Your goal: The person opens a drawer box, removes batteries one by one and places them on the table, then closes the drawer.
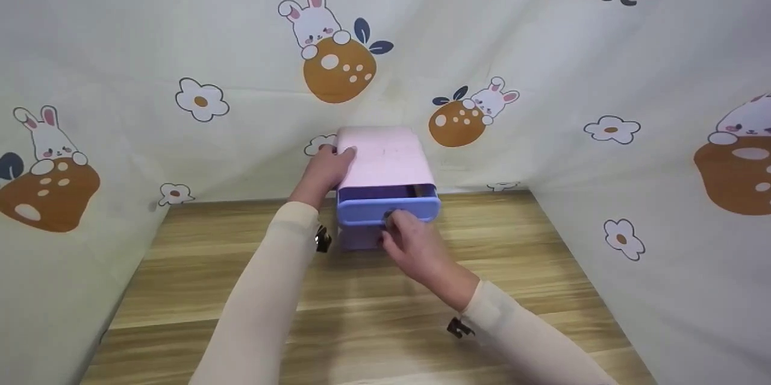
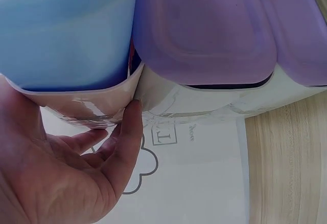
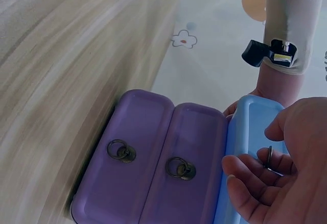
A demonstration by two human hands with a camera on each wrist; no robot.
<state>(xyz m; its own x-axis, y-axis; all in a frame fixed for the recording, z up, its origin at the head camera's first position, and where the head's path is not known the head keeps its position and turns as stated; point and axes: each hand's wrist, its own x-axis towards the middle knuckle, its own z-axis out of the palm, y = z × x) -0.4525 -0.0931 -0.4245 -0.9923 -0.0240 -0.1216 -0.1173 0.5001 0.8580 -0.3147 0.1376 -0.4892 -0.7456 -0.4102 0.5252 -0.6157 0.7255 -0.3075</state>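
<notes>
A small drawer cabinet with a pink top (image 1: 385, 156) stands against the back wall. Its uppermost drawer, a blue one (image 1: 355, 212), is pulled partly out. Below it are two purple drawers (image 3: 130, 127), both in, each with a metal ring pull (image 3: 180, 168). My left hand (image 1: 327, 169) grips the cabinet's left side, thumb on the top edge, fingers (image 2: 130, 137) against the pink casing (image 2: 97, 103). My right hand (image 1: 418, 246) is at the front of the blue drawer, fingers curled at its ring pull (image 3: 269, 157).
The cabinet stands on a wood-grain table (image 1: 241, 270). A pale cloth (image 1: 253, 29) printed with rabbits and flowers hangs behind and on both sides. A black clip-like device (image 1: 461, 328) is at the right cuff, another (image 1: 323, 239) at the left.
</notes>
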